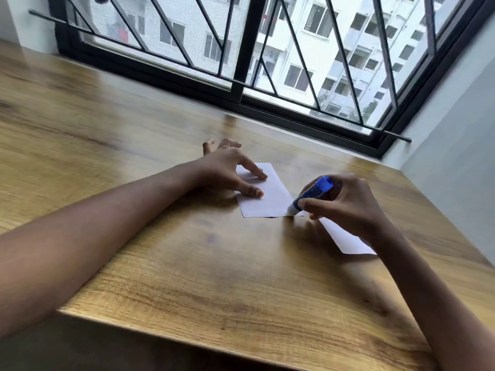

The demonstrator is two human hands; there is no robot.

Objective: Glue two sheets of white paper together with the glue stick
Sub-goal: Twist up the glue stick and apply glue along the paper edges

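We take the first sheet of white paper (pixel 267 195) as our landmark; it lies flat on the wooden table (pixel 187 263), well in from the near edge, with its long sides running away from us at a slant. Our left hand (pixel 227 167) rests on the far-left part of this sheet, fingers spread apart: the thumb and index finger press down on the paper, while the remaining fingers reach off past the sheet's left edge toward the window (pixel 267 62). We see nothing gripped in that hand; it only pins the sheet.

At the sheet's near-right corner our right hand (pixel 345 202) is closed around the glue stick (pixel 312 195), thumb and fingers clamped on its blue barrel. The stick tilts, its blue end up and pointing away from the sheet, its white tip down and touching the paper right at that corner. A thin dark line shows along the sheet's near edge; we cannot tell what it is.

The second sheet of white paper (pixel 345 241) lies to the right of the landmark sheet and nearer to us, partly hidden under our right hand and wrist. Whether the two sheets touch or overlap beneath the hand, we cannot tell
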